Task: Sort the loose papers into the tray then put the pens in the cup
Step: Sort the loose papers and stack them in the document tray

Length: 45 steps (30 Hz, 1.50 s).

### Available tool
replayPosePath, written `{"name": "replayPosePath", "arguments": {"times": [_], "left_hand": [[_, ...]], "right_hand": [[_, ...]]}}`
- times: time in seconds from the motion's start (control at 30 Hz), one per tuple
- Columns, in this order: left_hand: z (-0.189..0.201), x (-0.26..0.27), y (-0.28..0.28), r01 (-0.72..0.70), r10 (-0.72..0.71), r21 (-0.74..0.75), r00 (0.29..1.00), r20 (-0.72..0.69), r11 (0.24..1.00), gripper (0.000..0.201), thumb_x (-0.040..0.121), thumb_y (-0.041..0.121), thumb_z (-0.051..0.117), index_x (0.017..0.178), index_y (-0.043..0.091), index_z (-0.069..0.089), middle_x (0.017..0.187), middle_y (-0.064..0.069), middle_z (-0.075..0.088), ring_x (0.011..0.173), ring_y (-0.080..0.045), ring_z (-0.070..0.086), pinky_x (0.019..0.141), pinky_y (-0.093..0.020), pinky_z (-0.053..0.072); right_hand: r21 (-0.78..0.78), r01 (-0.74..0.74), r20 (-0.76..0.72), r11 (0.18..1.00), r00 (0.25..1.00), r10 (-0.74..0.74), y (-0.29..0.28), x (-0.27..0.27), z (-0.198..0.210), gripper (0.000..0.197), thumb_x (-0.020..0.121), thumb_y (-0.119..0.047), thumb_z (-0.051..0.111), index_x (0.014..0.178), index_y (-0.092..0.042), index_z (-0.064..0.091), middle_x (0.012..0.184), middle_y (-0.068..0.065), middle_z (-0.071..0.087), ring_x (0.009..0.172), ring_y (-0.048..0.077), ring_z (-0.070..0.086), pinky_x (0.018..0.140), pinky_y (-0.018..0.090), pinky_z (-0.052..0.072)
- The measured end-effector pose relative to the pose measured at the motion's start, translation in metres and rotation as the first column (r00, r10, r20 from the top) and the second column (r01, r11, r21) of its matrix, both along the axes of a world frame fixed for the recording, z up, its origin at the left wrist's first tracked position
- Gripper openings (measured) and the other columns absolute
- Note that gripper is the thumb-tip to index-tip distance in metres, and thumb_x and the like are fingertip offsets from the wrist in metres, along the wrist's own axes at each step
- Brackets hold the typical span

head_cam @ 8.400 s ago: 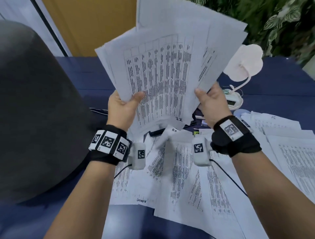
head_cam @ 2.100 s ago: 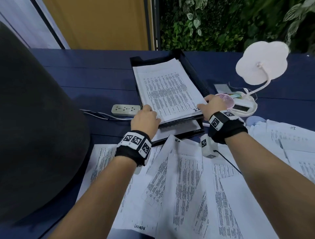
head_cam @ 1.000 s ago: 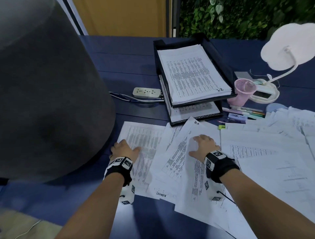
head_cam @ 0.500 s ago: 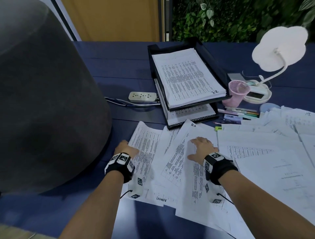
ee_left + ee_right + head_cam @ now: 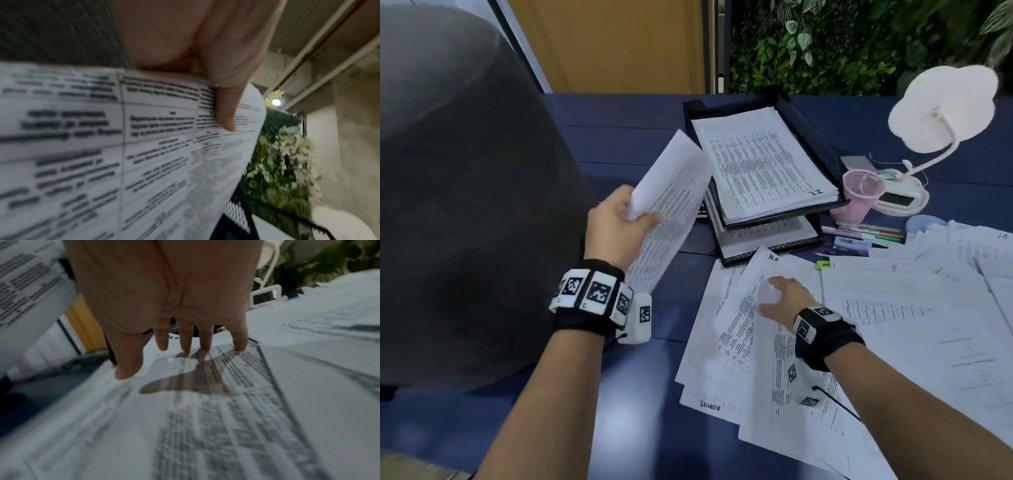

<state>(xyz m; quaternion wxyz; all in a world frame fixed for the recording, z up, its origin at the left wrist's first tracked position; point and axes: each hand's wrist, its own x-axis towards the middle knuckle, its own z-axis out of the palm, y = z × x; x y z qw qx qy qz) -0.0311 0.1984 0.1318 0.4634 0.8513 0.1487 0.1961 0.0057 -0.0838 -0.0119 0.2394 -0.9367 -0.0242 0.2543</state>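
The left hand [image 5: 619, 229] pinches a printed sheet [image 5: 671, 205] by its edge, thumb on the printed face and fingers behind, and holds it raised off the table [image 5: 619, 144], tilted, just at nine o'clock of the black two-tier tray [image 5: 808, 137]. The right hand [image 5: 786, 303] lies flat with fingers spread and straight on the loose papers [image 5: 893, 325], gripping nothing; in the right wrist view its fingertips [image 5: 239, 347] touch the top page.

The step in hand looks like gathering the next batch for the tray, whose upper tier already carries a squared stack. To do it well, the flat hand should probably pin the pile while single sheets slide free, so the fan of overlapping pages does not skid toward the table's near edge at six o'clock. The lifted sheet bends under its own weight; supporting it nearer its middle, or laying it on the others and squaring the edges before moving them, would likely save a creased corner at the tray's mesh wall.

The pens [image 5: 866, 234] lie at three o'clock of the tray's lower tier, beside the pink mesh cup [image 5: 859, 195], partly under paper edges. They wait until the sheets are cleared.
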Motion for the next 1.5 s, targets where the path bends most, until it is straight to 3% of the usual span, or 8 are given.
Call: {"name": "replayPosePath", "arguments": {"times": [0.17,0.47,0.8,0.93,1.1,1.23,1.43,1.5], "left_hand": [[0.023,-0.01,-0.001,0.231,-0.16,-0.43,0.968,0.195,0.873,0.032,0.067,-0.001,0.077,0.093,0.014,0.064,0.088,-0.001,0.075,0.085,-0.02,0.07,0.074,-0.034,0.057],[-0.037,-0.003,-0.018,0.206,-0.179,-0.598,0.978,0.106,0.775,0.046,0.074,0.0,0.073,0.117,0.0,0.057,0.111,-0.011,0.068,0.1,-0.021,0.067,0.082,-0.029,0.054],[-0.139,-0.019,-0.051,0.01,-0.301,-0.496,0.806,-0.51,0.868,0.014,0.089,0.005,0.062,0.081,0.01,0.052,0.097,-0.017,0.069,0.085,-0.028,0.066,0.084,-0.05,0.055],[-0.139,-0.013,-0.068,0.024,-0.314,-0.473,0.777,-0.546,0.881,0.013,0.088,0.014,0.065,0.084,0.013,0.053,0.087,-0.009,0.064,0.076,-0.025,0.064,0.081,-0.047,0.057],[-0.14,-0.011,-0.088,0.132,-0.399,-0.439,0.694,-0.599,0.889,0.047,0.081,0.017,0.072,0.116,0.02,0.041,0.097,-0.006,0.069,0.087,-0.025,0.069,0.08,-0.041,0.057],[-0.144,-0.007,-0.097,0.133,-0.369,-0.408,0.725,-0.581,0.903,0.075,0.078,0.005,0.072,0.131,0.029,0.024,0.106,-0.005,0.068,0.095,-0.021,0.067,0.087,-0.039,0.054],[-0.144,0.02,-0.1,0.033,-0.242,-0.378,0.819,-0.52,0.925,0.061,0.08,-0.003,0.067,0.121,0.026,0.033,0.1,-0.01,0.066,0.086,-0.024,0.065,0.073,-0.033,0.054],[-0.146,0.03,-0.1,0.043,-0.233,-0.369,0.842,-0.486,0.928,0.051,0.08,-0.002,0.067,0.109,0.03,0.039,0.108,-0.013,0.065,0.087,-0.025,0.065,0.073,-0.035,0.055]], "right_hand": [[0.553,0.217,-0.025,0.805,0.97,-0.244,0.022,0.007,0.032,0.073,0.074,-0.038,0.077,0.136,-0.021,0.045,0.138,-0.001,0.046,0.125,0.016,0.044,0.105,0.04,0.04],[0.772,0.346,-0.236,0.534,0.935,-0.265,0.023,0.014,0.055,0.015,0.091,-0.008,0.059,0.079,-0.017,0.056,0.081,0.002,0.067,0.076,0.02,0.062,0.078,0.039,0.052],[0.307,0.36,-0.202,0.881,0.929,-0.309,-0.045,0.001,-0.01,0.013,0.093,-0.01,0.051,0.081,-0.01,0.057,0.068,0.004,0.054,0.058,0.019,0.047,0.052,0.023,0.034],[0.23,0.443,-0.188,0.866,0.894,-0.407,-0.058,0.002,-0.013,0.035,0.094,-0.008,0.048,0.06,-0.014,0.039,0.059,0.003,0.037,0.053,0.018,0.031,0.053,0.026,0.025],[0.229,0.501,-0.145,0.834,0.865,-0.48,-0.068,0.023,-0.01,0.017,0.092,-0.008,0.05,0.098,0.002,0.062,0.093,0.015,0.06,0.084,0.031,0.054,0.072,0.028,0.036],[0.272,0.486,-0.103,0.831,0.873,-0.477,-0.068,0.04,0.001,0.022,0.093,-0.011,0.05,0.103,0.005,0.062,0.088,0.014,0.055,0.061,0.023,0.043,0.061,0.024,0.033],[0.43,0.521,-0.108,0.738,0.841,-0.53,-0.061,0.054,0.008,0.024,0.092,-0.019,0.058,0.111,-0.005,0.062,0.075,0.002,0.058,0.057,0.013,0.048,0.049,0.02,0.034],[0.404,0.524,-0.197,0.75,0.85,-0.488,-0.063,0.053,0.008,0.042,0.091,-0.025,0.061,0.127,-0.006,0.053,0.099,0.007,0.063,0.078,0.021,0.061,0.064,0.024,0.046]]}}
